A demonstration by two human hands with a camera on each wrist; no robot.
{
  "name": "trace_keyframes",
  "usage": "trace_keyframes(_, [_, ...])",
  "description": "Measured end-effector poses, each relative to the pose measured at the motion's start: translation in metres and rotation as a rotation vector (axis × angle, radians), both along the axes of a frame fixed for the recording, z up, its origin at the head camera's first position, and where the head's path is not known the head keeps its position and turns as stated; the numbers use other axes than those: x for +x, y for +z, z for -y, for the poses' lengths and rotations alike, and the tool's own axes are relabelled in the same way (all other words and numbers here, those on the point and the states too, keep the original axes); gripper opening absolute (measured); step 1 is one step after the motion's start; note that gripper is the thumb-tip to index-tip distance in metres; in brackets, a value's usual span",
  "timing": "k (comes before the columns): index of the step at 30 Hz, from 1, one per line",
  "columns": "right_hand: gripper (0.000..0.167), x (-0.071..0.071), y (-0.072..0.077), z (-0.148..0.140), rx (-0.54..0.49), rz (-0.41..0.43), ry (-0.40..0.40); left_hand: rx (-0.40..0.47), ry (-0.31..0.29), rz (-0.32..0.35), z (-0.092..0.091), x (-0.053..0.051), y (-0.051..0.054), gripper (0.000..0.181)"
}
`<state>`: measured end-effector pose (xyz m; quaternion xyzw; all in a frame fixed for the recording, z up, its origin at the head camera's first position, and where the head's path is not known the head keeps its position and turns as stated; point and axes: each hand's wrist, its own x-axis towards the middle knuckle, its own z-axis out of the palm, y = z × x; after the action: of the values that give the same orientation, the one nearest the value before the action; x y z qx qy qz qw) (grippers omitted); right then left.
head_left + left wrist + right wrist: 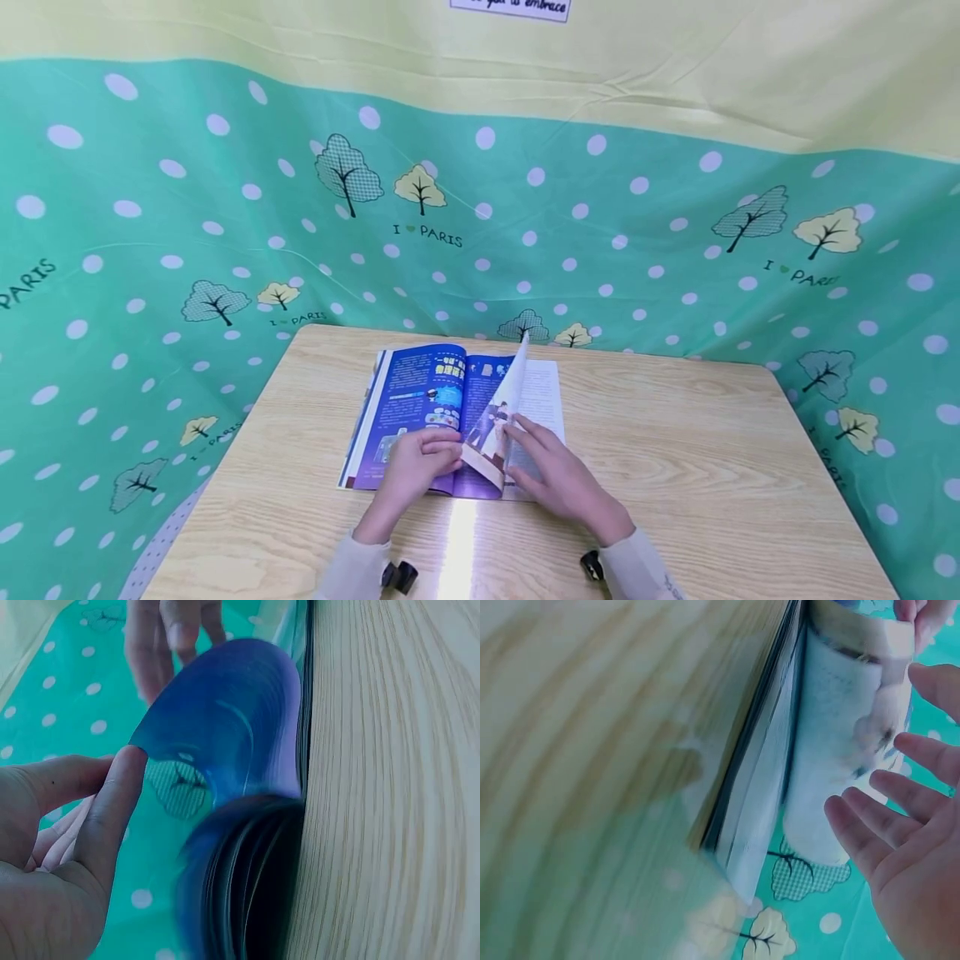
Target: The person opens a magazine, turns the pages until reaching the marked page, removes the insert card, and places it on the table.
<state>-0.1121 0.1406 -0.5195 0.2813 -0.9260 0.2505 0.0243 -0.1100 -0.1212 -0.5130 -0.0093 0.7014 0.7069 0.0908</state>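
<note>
Filling the whole background here, a green and pale-yellow cloth (pixel 637 225) dotted with white spots and printed trees! In front of it spreads the wood-grain tabletop (pixel 690 467), a bright streak of light down its near side. And on that tabletop, left of the middle, lies the magazine (pixel 408 383), wide open, blue-purple pages on the left, a pale printed page at the far right, directly ahead of the person and between the two hands.

Look at that raised page (pixel 497 421)! It stands up near the middle of the magazine, bowed over, one face blue-purple, the other pale with printed figures. Two light sleeves (pixel 356 567) reach in from the near side.

Now the hands: the left hand (pixel 420 462) lies over the lower part of the left-hand pages, thumb and finger pinched together on the raised page's edge, plain as day in the left wrist view. Opposite, the right hand (pixel 558 475) has its fingers spread apart, tips right beside the page's pale face; contact, I cannot tell. Smallest of all, a black piece (pixel 400 577) sits beside each sleeve.
</note>
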Motion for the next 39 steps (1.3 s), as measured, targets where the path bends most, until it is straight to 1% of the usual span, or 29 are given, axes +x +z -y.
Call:
trace_keyframes(5, [0.067,0.002,0.0,-0.013,0.032,0.027,-0.022,-0.053,0.111,-0.005,0.023,0.005,0.002,0.026])
trace_keyframes(9, [0.071,0.004,-0.003,-0.023,0.066,0.052,-0.044,-0.055,0.188,0.016,0.042,0.009,0.005,0.026])
trace_keyframes(14, [0.077,0.006,-0.006,-0.031,0.124,0.098,-0.067,-0.05,0.257,0.045,0.063,0.014,0.006,0.028])
trace_keyframes(21, [0.079,0.009,-0.01,-0.035,0.154,0.16,-0.067,-0.084,0.302,0.07,0.081,0.022,0.009,0.032])
trace_keyframes(26, [0.082,0.011,-0.01,-0.037,0.173,0.205,-0.072,-0.092,0.322,0.074,0.091,0.028,0.006,0.037])
trace_keyframes(29, [0.084,0.011,-0.01,-0.038,0.178,0.208,-0.068,-0.107,0.332,0.074,0.095,0.029,0.002,0.037])
trace_keyframes(32, [0.084,0.011,-0.01,-0.039,0.176,0.208,-0.06,-0.12,0.342,0.088,0.099,0.03,-0.001,0.035])
trace_keyframes(39, [0.079,0.011,-0.01,-0.039,0.185,0.203,-0.048,-0.148,0.365,0.114,0.109,0.034,-0.007,0.037])
